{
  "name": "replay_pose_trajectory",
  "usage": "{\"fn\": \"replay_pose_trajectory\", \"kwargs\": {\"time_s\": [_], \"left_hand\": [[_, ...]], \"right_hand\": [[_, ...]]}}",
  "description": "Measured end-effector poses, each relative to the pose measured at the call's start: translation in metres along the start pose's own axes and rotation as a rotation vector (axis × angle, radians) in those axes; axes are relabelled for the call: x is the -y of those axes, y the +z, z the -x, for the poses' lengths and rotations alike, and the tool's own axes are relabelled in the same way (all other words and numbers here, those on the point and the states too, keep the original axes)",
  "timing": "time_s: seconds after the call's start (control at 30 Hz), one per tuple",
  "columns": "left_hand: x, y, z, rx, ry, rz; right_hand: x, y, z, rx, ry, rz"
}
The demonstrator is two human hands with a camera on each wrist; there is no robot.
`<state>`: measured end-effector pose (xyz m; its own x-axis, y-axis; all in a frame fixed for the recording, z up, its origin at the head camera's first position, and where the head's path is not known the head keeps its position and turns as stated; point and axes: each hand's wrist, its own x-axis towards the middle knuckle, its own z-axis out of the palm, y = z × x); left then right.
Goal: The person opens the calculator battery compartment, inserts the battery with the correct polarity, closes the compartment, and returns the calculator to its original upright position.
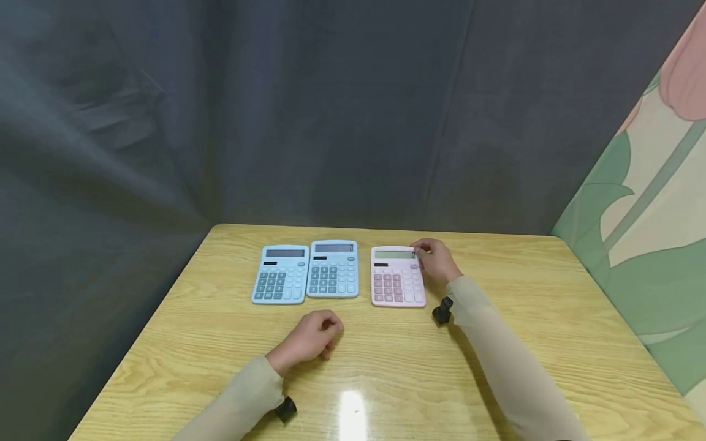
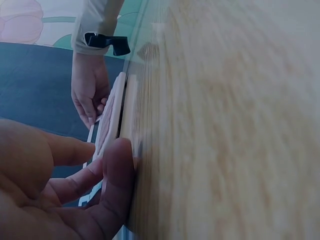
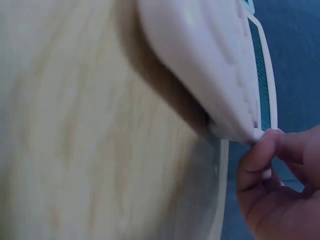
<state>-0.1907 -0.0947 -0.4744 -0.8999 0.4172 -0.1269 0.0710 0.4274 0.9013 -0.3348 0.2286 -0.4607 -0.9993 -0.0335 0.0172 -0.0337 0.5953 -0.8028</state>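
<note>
A pink calculator (image 1: 397, 280) lies on the wooden table, its display turned to the back. At its upper right corner my right hand (image 1: 437, 260) pinches the edge between thumb and fingers. The right wrist view shows the thumb and fingertips meeting on the corner of the pink calculator (image 3: 215, 70). My left hand (image 1: 310, 337) hovers or rests in front of two blue calculators, fingers loosely curled with nothing in them. Those are the left blue calculator (image 1: 296, 277) and the right blue calculator (image 1: 343, 277), side by side. In the left wrist view the pink calculator (image 2: 111, 117) appears beyond the fingers.
The wooden table (image 1: 496, 367) carries the three calculators. A dark curtain (image 1: 353, 122) hangs along its back and left sides. To the right is a panel with a flower pattern (image 1: 651, 245). Each wrist bears a small black camera (image 1: 442, 311).
</note>
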Motion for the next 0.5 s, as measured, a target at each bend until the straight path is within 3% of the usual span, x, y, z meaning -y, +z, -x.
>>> {"fn": "replay_pose_trajectory", "kwargs": {"time_s": [0.27,0.37,0.43,0.5], "left_hand": [[0.0,-0.004,0.0,0.016,-0.006,0.026],[0.0,-0.006,-0.002,0.022,0.031,-0.014],[0.001,-0.01,-0.003,-0.023,0.103,-0.125],[0.002,-0.019,-0.002,-0.135,0.201,-0.31]], "right_hand": [[-0.004,-0.001,-0.008,-0.047,0.025,0.002],[-0.003,-0.003,-0.006,-0.077,-0.008,0.05],[-0.001,-0.006,0.001,-0.107,-0.054,0.117],[0.001,-0.009,0.012,-0.135,-0.113,0.216]]}}
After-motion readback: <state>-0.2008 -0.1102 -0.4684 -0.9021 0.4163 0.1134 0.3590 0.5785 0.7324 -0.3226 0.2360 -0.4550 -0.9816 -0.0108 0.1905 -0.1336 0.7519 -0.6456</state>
